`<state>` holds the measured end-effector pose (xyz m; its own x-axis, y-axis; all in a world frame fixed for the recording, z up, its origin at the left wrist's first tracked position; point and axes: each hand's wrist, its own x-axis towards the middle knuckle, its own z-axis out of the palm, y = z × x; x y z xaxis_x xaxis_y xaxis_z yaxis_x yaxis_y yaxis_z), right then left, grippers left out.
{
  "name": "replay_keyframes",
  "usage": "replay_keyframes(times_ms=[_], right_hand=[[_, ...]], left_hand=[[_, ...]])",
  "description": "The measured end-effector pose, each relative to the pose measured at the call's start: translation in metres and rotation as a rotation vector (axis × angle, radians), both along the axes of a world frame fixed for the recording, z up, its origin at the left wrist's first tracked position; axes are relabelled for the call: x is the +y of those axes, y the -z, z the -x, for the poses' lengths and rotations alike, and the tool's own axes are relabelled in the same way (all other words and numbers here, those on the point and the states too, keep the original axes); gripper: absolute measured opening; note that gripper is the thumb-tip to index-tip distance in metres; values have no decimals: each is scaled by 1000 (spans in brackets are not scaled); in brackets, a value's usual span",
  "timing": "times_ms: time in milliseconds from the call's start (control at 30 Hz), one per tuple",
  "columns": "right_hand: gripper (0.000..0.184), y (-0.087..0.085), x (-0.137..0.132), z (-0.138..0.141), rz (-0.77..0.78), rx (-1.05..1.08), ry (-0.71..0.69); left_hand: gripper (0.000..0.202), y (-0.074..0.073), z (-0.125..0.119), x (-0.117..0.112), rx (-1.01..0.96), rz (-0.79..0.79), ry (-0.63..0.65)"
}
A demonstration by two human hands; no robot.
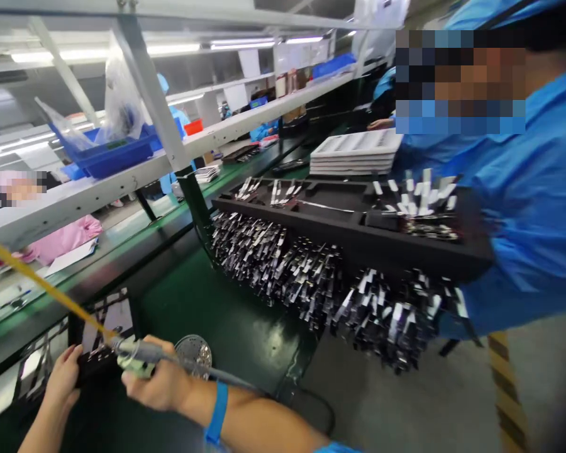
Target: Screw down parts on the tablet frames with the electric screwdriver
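Observation:
My right hand (155, 377) is closed around a pale-green and grey electric screwdriver (139, 357). A yellow cord (51, 292) slants from the tool up to the shelf, and a grey cable (217, 375) trails along my forearm. A blue band (217, 409) circles that wrist. My left hand (65, 377) grips the near left edge of a black-framed device (106, 330), which has a pale panel inside. The tool is over the device's right side; whether its tip touches is unclear. A round dish of small metal parts (194, 353) lies just beyond my right hand.
A black foam tray (419, 251) with pale strips stands at right; dense bundles of dark and silver strips (283, 264) lie before it. White trays (356, 151) are stacked behind. A co-worker in blue (538, 189) is at right. A shelf post (146, 82) rises from the green bench (183, 302).

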<state>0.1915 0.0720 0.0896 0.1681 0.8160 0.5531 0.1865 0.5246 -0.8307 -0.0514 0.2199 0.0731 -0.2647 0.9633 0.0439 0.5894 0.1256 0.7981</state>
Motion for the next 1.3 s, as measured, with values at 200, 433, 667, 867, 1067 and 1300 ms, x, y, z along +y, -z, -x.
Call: replay_keyframes(times_ms=[200, 433, 667, 867, 1067, 1300], right_hand=[[17, 2, 1, -8, 60, 140, -31], [16, 2, 2, -3, 26, 63, 67], [18, 4, 1, 1, 28, 55, 68], [15, 9, 2, 0, 32, 45, 44], [15, 12, 4, 1, 5, 39, 17], [14, 18, 8, 1, -6, 30, 23]], left_hand=[[62, 33, 4, -153, -525, 187, -154], [60, 42, 3, -250, 65, 117, 77], [38, 12, -14, -261, 523, -109, 693], [17, 32, -22, -261, 485, -366, 720], [22, 53, -31, -273, 467, -612, 645], [17, 49, -29, -262, 400, -616, 444]])
